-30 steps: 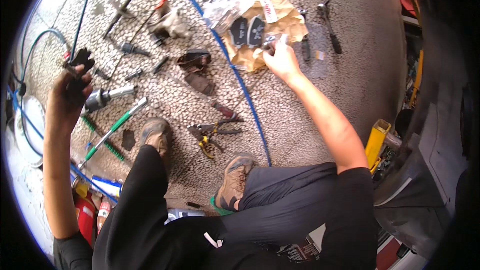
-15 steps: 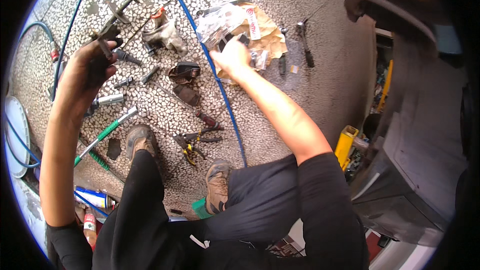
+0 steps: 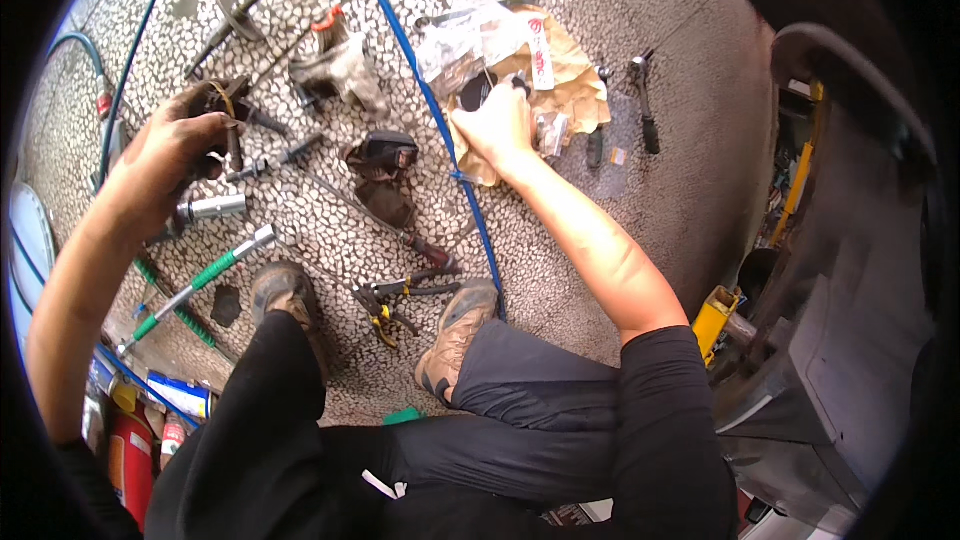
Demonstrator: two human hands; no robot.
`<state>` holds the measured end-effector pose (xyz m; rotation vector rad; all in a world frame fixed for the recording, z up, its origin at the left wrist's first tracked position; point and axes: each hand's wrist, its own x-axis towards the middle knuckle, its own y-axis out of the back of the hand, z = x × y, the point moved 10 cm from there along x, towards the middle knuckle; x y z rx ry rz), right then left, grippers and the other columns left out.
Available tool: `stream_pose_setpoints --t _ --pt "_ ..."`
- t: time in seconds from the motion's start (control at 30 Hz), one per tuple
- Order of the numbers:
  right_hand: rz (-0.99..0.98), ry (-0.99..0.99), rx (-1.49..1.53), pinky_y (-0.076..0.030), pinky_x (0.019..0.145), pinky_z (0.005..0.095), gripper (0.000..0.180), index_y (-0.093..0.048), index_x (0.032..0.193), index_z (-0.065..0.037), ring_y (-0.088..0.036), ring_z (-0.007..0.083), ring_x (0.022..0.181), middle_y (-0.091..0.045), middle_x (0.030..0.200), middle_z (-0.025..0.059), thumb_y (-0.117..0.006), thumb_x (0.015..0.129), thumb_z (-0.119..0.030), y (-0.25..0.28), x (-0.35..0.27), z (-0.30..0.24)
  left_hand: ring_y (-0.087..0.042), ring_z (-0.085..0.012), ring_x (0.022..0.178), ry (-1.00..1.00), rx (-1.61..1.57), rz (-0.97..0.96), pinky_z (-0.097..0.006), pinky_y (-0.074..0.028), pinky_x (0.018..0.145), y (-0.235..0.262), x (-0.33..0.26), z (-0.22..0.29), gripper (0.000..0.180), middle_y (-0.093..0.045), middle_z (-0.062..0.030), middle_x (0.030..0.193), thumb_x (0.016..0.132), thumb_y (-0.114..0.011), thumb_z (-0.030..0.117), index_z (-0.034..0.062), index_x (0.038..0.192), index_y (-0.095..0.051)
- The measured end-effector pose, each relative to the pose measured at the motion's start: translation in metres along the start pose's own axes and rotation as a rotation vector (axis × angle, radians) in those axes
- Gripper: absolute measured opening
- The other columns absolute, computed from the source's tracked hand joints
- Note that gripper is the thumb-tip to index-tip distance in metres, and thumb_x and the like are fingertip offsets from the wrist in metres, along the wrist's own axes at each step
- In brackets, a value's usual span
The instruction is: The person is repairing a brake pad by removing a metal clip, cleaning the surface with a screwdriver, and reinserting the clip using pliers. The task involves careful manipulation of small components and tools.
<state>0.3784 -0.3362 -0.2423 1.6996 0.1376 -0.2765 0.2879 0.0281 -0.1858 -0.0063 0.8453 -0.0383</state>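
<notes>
On the left, my left hand (image 3: 178,145), its fingers blackened with grime, is closed round a dark worn piece that looks like an old brake pad (image 3: 233,136). It is above several sockets and extension bars on the speckled floor. My right hand (image 3: 497,128) reaches to the brown paper (image 3: 577,80) at the upper middle. Its fingers close on a black brake pad (image 3: 478,91), partly hidden by the hand. Clear plastic wrapping (image 3: 447,55) lies on the paper beside it.
A blue hose (image 3: 412,53) crosses the floor between my hands. Nearby lie a dirty glove (image 3: 345,75), a green-handled bar (image 3: 205,280), pliers (image 3: 382,323) and a ratchet (image 3: 645,105). A vehicle's dark bodywork (image 3: 840,340) rises on the right, a yellow stand (image 3: 714,323) beside it.
My left hand has turned over and lowered slightly with the worn piece. The right hand stays at the paper, its fingers on the black pad. My right foot has moved closer to the pliers.
</notes>
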Motion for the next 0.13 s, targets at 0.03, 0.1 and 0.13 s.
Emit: stream_pose_setpoints --t 0.03,0.1,0.13 --pt "0.018 0.025 -0.046 -0.056 0.08 0.0431 0.059 -0.065 0.095 0.011 -0.07 0.0394 0.089 -0.069 0.092 0.0295 -0.078 0.065 -0.038 0.003 -0.001 -0.004 -0.053 -0.0078 0.07 0.031 0.045 -0.01 -0.023 -0.042 0.06 -0.002 -0.003 -0.002 0.036 -0.06 -0.0006 0.084 0.087 -0.061 0.019 0.0012 0.117 -0.058" --pt "-0.038 0.021 -0.01 -0.056 0.08 0.0436 0.056 -0.07 0.089 0.009 -0.07 0.0387 0.089 -0.069 0.093 0.0281 -0.077 0.065 -0.041 0.003 0.002 -0.004 -0.054 -0.0081 0.071 0.071 0.087 -0.055 -0.023 -0.043 0.06 -0.012 -0.008 -0.007 0.035 -0.061 0.0002 0.085 0.087 -0.061 0.019 0.0018 0.117 -0.058" --pt "-0.059 0.031 0.037 -0.057 0.082 0.0433 0.056 -0.07 0.09 0.008 -0.07 0.0386 0.088 -0.07 0.093 0.0267 -0.078 0.065 -0.041 0.0 0.005 0.001 -0.055 -0.0082 0.071 0.078 0.076 -0.023 -0.023 -0.043 0.059 -0.02 -0.012 -0.008 0.035 -0.061 -0.0002 0.083 0.087 -0.061 0.02 0.002 0.117 -0.058"
